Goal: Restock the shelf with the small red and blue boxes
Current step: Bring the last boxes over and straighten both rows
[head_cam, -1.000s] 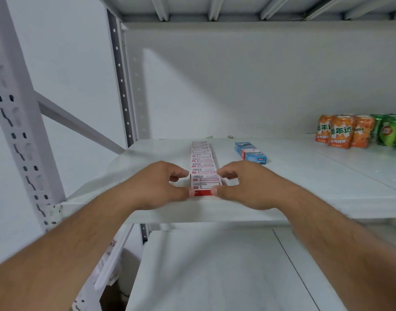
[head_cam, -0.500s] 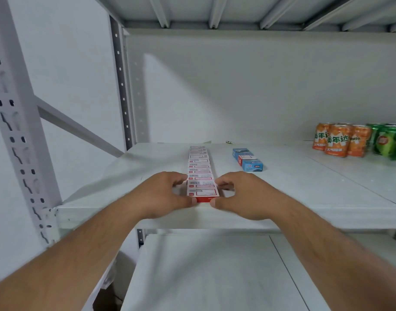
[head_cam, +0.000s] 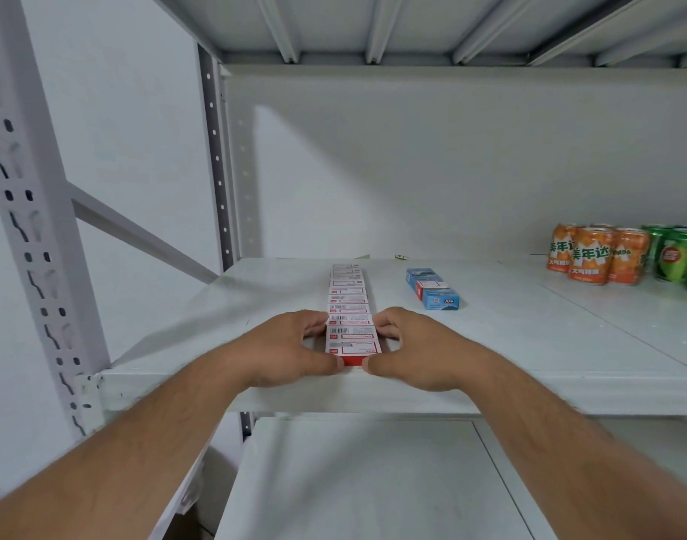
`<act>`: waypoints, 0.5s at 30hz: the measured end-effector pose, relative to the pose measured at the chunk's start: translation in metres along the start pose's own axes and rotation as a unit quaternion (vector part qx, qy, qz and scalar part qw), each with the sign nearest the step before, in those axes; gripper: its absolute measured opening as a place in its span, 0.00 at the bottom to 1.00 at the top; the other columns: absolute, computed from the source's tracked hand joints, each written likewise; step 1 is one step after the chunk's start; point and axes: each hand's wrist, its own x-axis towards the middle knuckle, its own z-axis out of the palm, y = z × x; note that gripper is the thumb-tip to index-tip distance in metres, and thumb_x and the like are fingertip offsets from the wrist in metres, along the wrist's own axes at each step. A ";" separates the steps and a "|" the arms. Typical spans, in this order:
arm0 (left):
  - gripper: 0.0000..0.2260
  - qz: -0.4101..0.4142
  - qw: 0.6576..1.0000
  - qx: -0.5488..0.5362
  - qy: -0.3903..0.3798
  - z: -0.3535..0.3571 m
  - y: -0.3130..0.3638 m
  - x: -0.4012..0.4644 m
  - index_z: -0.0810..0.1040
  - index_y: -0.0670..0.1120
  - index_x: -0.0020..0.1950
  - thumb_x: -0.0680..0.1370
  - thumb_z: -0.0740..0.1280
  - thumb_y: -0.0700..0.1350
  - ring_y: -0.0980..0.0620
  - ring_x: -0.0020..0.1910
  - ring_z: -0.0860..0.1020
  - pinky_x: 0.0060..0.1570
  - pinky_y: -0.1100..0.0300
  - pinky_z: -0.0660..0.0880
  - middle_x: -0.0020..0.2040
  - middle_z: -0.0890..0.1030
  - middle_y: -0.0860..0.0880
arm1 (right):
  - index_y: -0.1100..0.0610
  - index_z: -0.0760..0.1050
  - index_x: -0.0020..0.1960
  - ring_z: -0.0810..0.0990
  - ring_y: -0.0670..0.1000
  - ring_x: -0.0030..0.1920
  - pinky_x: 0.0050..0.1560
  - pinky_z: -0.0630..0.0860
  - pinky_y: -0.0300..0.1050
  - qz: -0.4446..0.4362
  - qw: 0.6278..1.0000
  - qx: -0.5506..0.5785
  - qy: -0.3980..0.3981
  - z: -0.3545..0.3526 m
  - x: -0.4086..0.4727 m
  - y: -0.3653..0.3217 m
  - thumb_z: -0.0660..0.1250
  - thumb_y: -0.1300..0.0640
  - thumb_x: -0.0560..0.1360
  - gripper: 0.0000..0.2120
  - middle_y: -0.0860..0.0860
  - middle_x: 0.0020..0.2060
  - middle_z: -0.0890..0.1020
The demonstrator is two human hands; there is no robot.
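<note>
A row of several small red boxes [head_cam: 349, 305] with white barcode tops runs from the front edge of the white shelf [head_cam: 528, 344] toward the back wall. My left hand [head_cam: 291, 346] and my right hand [head_cam: 413, 346] flank the front of the row. Their thumbs press the red face of the front box [head_cam: 353, 346], and their curled fingers touch the row's two sides. To the right of the row, two small blue boxes [head_cam: 433, 292] lie end to end on the shelf.
Orange cans [head_cam: 595, 253] and green cans [head_cam: 678, 259] stand at the shelf's back right. A perforated grey upright [head_cam: 34, 228] with a diagonal brace stands on the left. A lower shelf [head_cam: 353, 481] lies below, and the ribbed shelf above [head_cam: 412, 25] sits overhead.
Both hands stay on the front of the red row. The view has tilted up a little, so the shelf and boxes sit lower in the picture.
</note>
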 end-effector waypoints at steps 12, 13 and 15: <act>0.20 0.023 0.998 0.036 0.035 0.003 0.003 -0.007 0.78 0.61 0.63 0.72 0.75 0.54 0.74 0.58 0.74 0.60 0.72 0.67 0.58 0.80 0.68 | 0.45 0.73 0.67 0.77 0.41 0.63 0.64 0.75 0.44 -0.029 0.997 -0.054 0.054 0.002 -0.006 0.002 0.73 0.44 0.72 0.24 0.39 0.64 0.78; 0.19 0.019 0.998 0.043 0.049 0.003 0.003 -0.007 0.79 0.60 0.61 0.71 0.76 0.55 0.72 0.57 0.75 0.61 0.70 0.69 0.57 0.80 0.66 | 0.45 0.76 0.64 0.78 0.42 0.62 0.64 0.75 0.45 -0.035 0.995 -0.065 0.063 0.002 -0.007 0.002 0.73 0.45 0.72 0.21 0.40 0.62 0.80; 0.16 0.014 0.996 0.047 0.068 0.003 0.003 -0.007 0.81 0.58 0.57 0.71 0.76 0.54 0.70 0.55 0.77 0.60 0.66 0.72 0.54 0.82 0.64 | 0.47 0.79 0.60 0.79 0.43 0.58 0.62 0.77 0.45 -0.035 0.993 -0.076 0.078 0.001 -0.008 0.001 0.73 0.46 0.73 0.17 0.41 0.58 0.81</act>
